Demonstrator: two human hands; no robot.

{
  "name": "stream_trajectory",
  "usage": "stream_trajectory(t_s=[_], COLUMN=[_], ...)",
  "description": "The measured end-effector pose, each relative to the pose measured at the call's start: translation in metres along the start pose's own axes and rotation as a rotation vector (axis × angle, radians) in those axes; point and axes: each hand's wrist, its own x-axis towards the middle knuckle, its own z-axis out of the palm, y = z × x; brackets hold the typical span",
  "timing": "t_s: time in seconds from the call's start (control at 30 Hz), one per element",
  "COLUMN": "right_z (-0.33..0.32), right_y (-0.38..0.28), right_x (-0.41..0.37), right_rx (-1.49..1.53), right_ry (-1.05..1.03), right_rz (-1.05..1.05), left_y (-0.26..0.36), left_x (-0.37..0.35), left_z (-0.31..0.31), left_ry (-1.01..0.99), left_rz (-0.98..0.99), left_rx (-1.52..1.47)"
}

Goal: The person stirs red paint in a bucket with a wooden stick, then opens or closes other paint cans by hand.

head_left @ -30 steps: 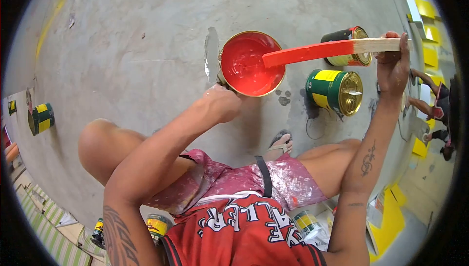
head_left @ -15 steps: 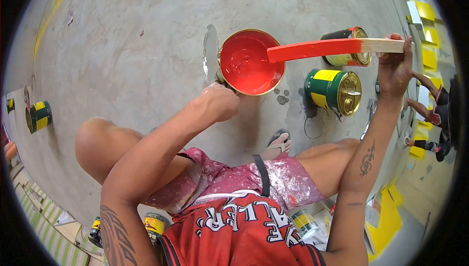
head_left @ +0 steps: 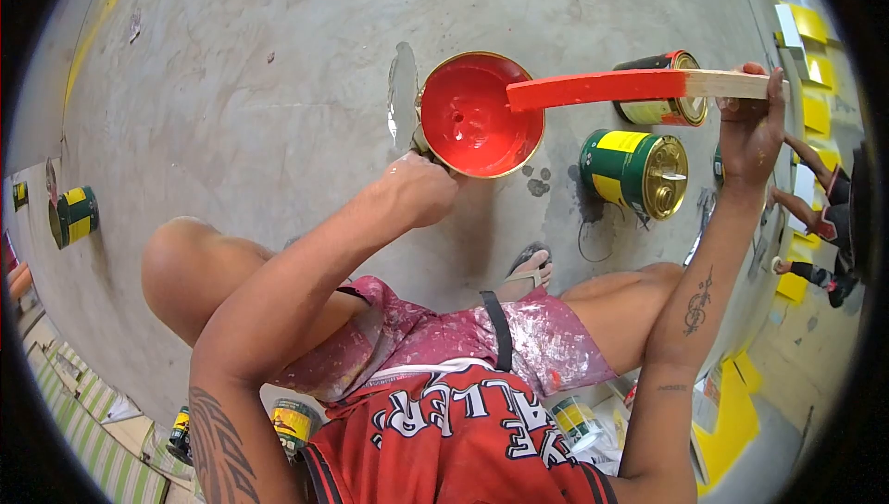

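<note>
My left hand [head_left: 422, 191] is closed at the lower left side of an open paint can [head_left: 539, 140], gripping it there. Glossy red paint [head_left: 472, 115] fills much of its inside. A wooden stirring stick [head_left: 607, 87] runs level from the can's right rim to my right hand [head_left: 752, 124]. Red paint coats most of the stick, while the end in my fingers is bare wood. Its painted tip overlaps the rim in this view.
A green and yellow can [head_left: 622, 171] stands right of the paint can, below a dark can [head_left: 659, 108] partly behind the stick. Another green can [head_left: 74, 217] is far left. Grey floor [head_left: 250, 69] surrounds them. At the right edge, another person [head_left: 824, 217] is near yellow pieces [head_left: 808, 23].
The paint's surface has shifted, with a small dark dimple now showing. Both hands, the can and the stick stay nearly where they were.
</note>
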Motion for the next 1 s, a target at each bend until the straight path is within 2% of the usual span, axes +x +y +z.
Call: stream_trajectory(t_s=[0.13,0.23,0.5,0.93,1.0], right_z=[0.009,0.012,0.027,0.034,0.037], right_y=[0.002,0.005,0.011,0.014,0.02], right_x=[-0.001,-0.002,-0.005,-0.007,-0.007], right_rx=[-0.034,-0.052,-0.144,-0.174,-0.179], right_ry=[0.057,-0.008,0.089,0.039,0.116], right_rz=[-0.002,0.019,0.021,0.03,0.066], left_y=[0.001,0.001,-0.001,-0.003,-0.004], left_x=[-0.003,-0.001,0.003,0.005,0.005], left_z=[-0.005,-0.003,0.004,0.009,0.01], left_ry=[-0.013,-0.001,0.002,0.004,0.01], left_rz=[0.002,0.013,-0.001,-0.022,-0.02], left_rx=[0.001,0.011,0.001,-0.007,-0.011])
